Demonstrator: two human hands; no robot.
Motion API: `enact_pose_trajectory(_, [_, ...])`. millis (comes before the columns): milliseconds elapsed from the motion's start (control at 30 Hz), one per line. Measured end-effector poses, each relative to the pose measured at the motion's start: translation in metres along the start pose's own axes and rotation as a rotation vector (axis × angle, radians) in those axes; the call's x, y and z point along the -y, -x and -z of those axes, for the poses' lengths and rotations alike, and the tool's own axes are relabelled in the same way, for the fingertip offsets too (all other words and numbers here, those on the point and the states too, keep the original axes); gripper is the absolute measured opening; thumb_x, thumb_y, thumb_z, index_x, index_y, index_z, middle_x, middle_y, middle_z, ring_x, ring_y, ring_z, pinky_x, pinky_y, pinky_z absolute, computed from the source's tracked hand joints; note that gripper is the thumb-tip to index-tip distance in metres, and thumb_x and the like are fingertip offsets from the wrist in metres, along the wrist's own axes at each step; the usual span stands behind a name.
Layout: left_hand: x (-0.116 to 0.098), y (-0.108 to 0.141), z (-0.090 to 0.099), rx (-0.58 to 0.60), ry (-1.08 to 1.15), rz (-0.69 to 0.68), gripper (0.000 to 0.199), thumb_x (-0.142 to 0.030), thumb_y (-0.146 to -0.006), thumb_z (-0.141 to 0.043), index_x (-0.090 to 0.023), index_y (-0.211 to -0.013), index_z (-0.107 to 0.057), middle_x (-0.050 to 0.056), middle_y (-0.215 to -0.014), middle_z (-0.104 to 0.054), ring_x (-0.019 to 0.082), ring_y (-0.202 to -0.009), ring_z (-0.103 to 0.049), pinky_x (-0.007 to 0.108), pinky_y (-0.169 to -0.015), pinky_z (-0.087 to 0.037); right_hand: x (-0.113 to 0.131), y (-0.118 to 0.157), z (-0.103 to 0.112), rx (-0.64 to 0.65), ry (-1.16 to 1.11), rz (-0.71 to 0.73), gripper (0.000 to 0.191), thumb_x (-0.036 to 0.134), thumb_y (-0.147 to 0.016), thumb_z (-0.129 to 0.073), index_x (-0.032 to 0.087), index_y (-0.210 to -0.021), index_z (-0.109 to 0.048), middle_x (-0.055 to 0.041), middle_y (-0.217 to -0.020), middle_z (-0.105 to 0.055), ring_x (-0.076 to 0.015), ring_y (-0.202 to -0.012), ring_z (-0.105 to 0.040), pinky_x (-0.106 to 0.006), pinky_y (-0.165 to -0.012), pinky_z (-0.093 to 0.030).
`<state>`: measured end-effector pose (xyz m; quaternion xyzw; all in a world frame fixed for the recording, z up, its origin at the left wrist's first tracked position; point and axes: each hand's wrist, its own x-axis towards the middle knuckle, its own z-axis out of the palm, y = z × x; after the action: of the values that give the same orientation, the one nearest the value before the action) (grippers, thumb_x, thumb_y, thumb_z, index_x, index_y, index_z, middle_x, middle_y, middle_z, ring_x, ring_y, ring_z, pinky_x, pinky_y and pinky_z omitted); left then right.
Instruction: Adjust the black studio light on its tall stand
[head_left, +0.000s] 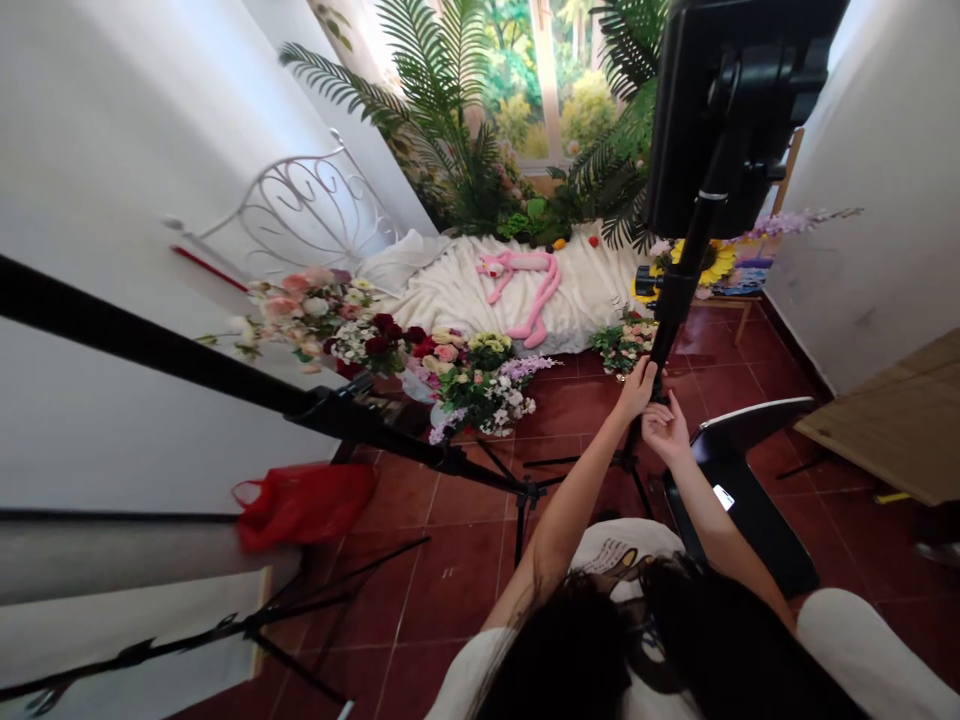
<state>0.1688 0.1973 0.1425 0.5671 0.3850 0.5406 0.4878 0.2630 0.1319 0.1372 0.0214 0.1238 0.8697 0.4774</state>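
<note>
A black light stand (pixel 679 290) rises in front of me at the right, with a dark rectangular lamp head (pixel 686 120) seen from behind at its top. My left hand (pixel 637 390) is closed round the stand's pole. Just below and to its right, my right hand (pixel 666 428) is at the same pole, palm turned up and fingers curled in against a dark fitting. The hands partly hide this fitting, so its shape is unclear. Beneath them, the stand's thin legs (pixel 637 485) reach the tiled floor.
Another black stand (pixel 225 365) slants across the left. Flower bouquets (pixel 480 385), a pink plush toy (pixel 536 265) on a white fur cover (pixel 442 285), and palm leaves (pixel 442 90) lie beyond. A black chair (pixel 765 520) holding a phone (pixel 723 497) is at right; a red bag (pixel 307 505) is left.
</note>
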Motion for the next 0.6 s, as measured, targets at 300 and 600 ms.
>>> enact_pose_trajectory(300, [0.018,-0.006,-0.001,-0.002,0.068,0.0,0.063,-0.079,-0.085,-0.042,-0.019,-0.094,-0.06,0.005,-0.087,-0.065,0.014,-0.074,-0.058,0.03,-0.074,-0.051,0.001,-0.007,0.007,0.184,-0.263,-0.16,0.052,0.035,-0.103,-0.046,0.024,-0.056,-0.027,0.0077,-0.049,-0.033,-0.0074,-0.045,-0.038,-0.019,-0.048,-0.046])
enact_pose_trajectory(600, [0.01,-0.004,0.001,0.006,0.025,0.04,0.061,-0.076,-0.088,-0.041,-0.018,-0.095,-0.061,0.005,-0.089,-0.066,0.013,-0.075,-0.059,0.027,-0.077,-0.051,0.0,-0.01,0.01,0.122,-0.382,-0.08,0.052,0.042,-0.103,-0.042,0.025,-0.056,-0.029,0.006,-0.045,-0.037,-0.008,-0.042,-0.039,-0.019,-0.043,-0.043])
